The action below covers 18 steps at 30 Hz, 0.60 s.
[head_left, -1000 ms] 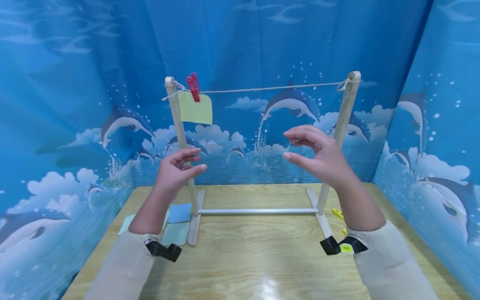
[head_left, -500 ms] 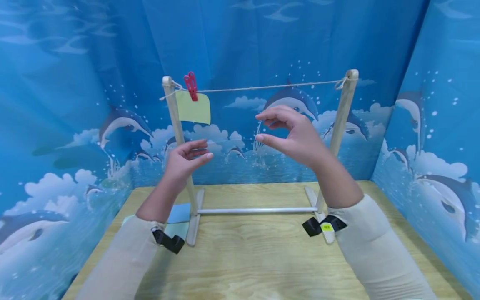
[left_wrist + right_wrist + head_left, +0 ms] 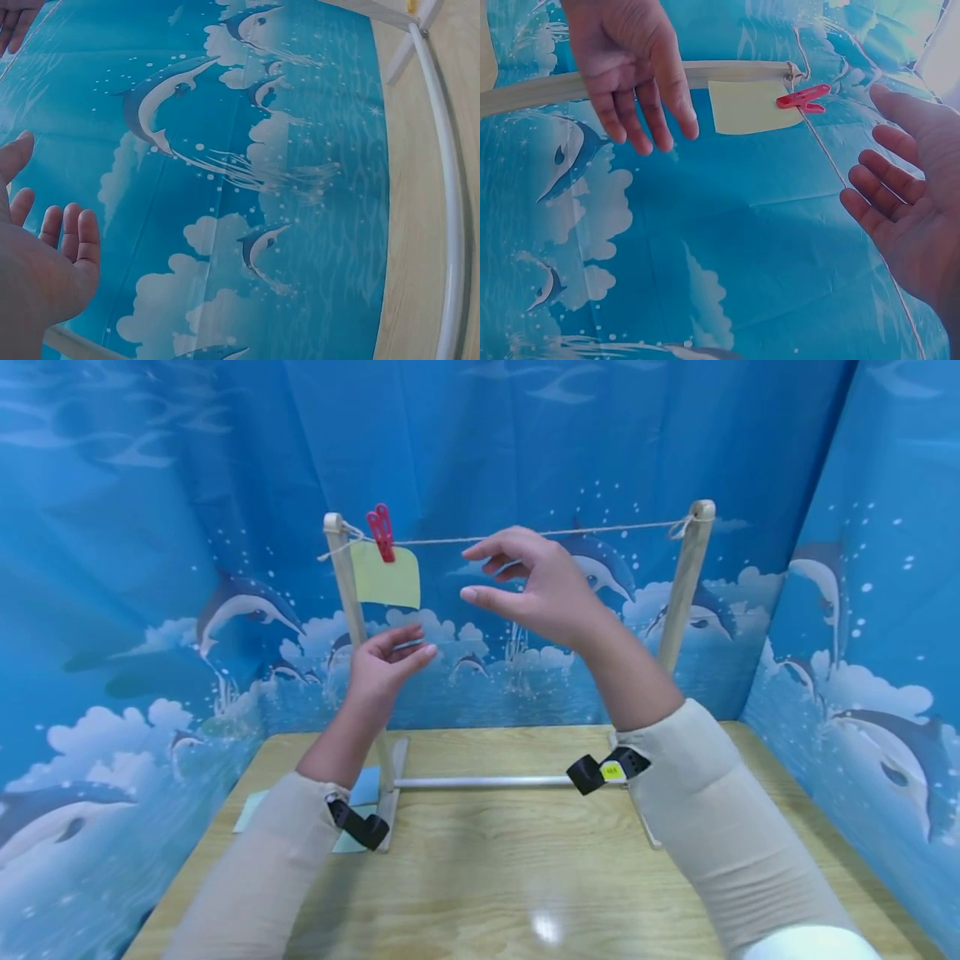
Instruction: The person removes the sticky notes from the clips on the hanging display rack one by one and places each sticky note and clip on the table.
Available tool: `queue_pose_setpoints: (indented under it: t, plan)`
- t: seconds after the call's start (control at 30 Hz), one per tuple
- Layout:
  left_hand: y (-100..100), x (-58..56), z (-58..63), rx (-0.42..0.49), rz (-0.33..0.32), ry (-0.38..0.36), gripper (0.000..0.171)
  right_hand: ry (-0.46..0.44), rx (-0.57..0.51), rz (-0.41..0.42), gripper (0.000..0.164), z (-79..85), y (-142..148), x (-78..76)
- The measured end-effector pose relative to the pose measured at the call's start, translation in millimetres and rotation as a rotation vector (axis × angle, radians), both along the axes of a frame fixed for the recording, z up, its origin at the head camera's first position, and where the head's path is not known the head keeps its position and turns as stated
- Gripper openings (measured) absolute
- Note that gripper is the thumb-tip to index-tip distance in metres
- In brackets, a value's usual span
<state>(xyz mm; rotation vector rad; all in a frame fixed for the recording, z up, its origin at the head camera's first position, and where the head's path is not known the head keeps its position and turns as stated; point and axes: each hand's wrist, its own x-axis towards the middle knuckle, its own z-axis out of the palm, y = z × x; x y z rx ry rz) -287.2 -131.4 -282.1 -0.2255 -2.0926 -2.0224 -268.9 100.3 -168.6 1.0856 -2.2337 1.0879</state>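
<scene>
A yellow paper note (image 3: pixel 388 583) hangs at the left end of a string (image 3: pixel 600 529), held by a red clothespin (image 3: pixel 381 532). Just below the note is my left hand (image 3: pixel 384 664), its fingers loosely bent and holding nothing. My right hand (image 3: pixel 528 581) is to the right of the note, near the string, thumb and fingers apart with nothing between them. In the right wrist view both hands show, with the note and the clothespin (image 3: pixel 802 98) between them. The left wrist view shows my left palm (image 3: pixel 45 277) bare.
Wooden posts (image 3: pixel 684 589) carry the string, joined low down by a white rod (image 3: pixel 480 782). Blue and pale green paper notes (image 3: pixel 365 786) lie on the wooden table (image 3: pixel 480 877) at left, partly behind my left sleeve. A dolphin-print curtain (image 3: pixel 480 435) surrounds the table.
My right hand has moved left and up toward the clothespin. My left hand has risen slightly and shifted right. The hanging note and clothespin stay in place on the string.
</scene>
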Motion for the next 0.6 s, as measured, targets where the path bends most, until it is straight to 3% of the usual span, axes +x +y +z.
queue_pose_setpoints:
  t: [0.23,0.47,0.6]
  plan:
    - [4.3,-5.3,2.1,0.103,-0.009,0.022,0.055,-0.015,0.019,-0.016,0.042,16.0,-16.9,-5.8]
    - [4.5,-7.3,3.7,0.191,0.004,0.059,0.048,0.037,0.071,0.003,0.041,26.3,-33.5,-10.3]
    - [5.5,-8.6,5.4,0.195,0.0,0.062,0.044,0.051,0.1,-0.041,0.036,31.3,-41.2,-15.3]
